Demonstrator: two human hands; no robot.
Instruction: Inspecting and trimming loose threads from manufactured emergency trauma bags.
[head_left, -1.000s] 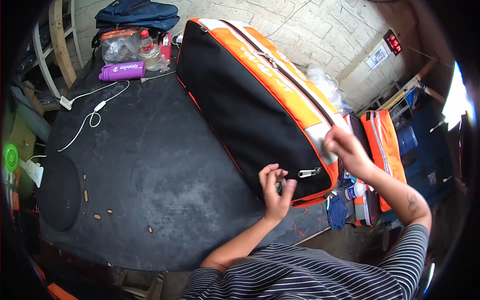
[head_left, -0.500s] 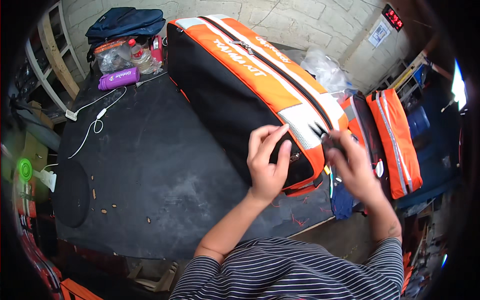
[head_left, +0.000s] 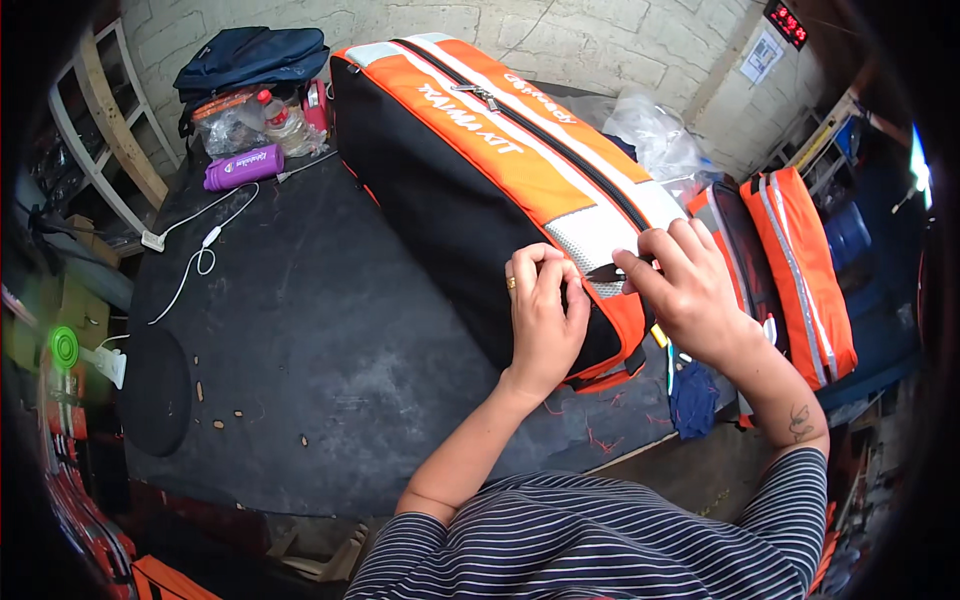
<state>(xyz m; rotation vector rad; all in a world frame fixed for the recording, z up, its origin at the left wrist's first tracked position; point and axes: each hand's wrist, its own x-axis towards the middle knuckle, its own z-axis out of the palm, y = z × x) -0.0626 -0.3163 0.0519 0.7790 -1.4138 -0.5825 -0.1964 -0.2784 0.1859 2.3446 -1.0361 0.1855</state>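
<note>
**Left hand [head_left: 548,318] and right hand [head_left: 690,285] at the near end of a big bag [head_left: 450,185]**

At the far left, a green round thing [head_left: 63,347] is blurry, and I can't tell what it is. A round black pad [head_left: 157,392] lies on the dark counter [head_left: 330,350]. Next comes a white cord [head_left: 211,237], then a purple bottle [head_left: 244,168] with white writing too small to read well. Behind it, a blue backpack [head_left: 255,58] sits on a heap, and a clear bottle [head_left: 283,122] with a red cap is partly hidden in plastic.

The big bag lies slanted across the counter, with its black side toward the person. Big white letters run in two lines along its orange top, one on each side of the zip.

The left hand is at the bag's orange edge. Its fingers are curled, with the tips close together; I can't tell if they pinch anything. The right hand's fingers are closed around a small dark tool [head_left: 605,273]. Its point is near the left fingertips, and the hand hides the rest. This hand also covers a bit of the bag.

Beyond the bag is crumpled clear plastic [head_left: 645,125]. A blue cloth [head_left: 694,398] hangs by the counter's edge. On the wall are a paper [head_left: 763,55], its print too tiny, and a clock [head_left: 785,25] with glowing red numbers. Last is a long orange bag [head_left: 795,275] with shiny stripes.
</note>
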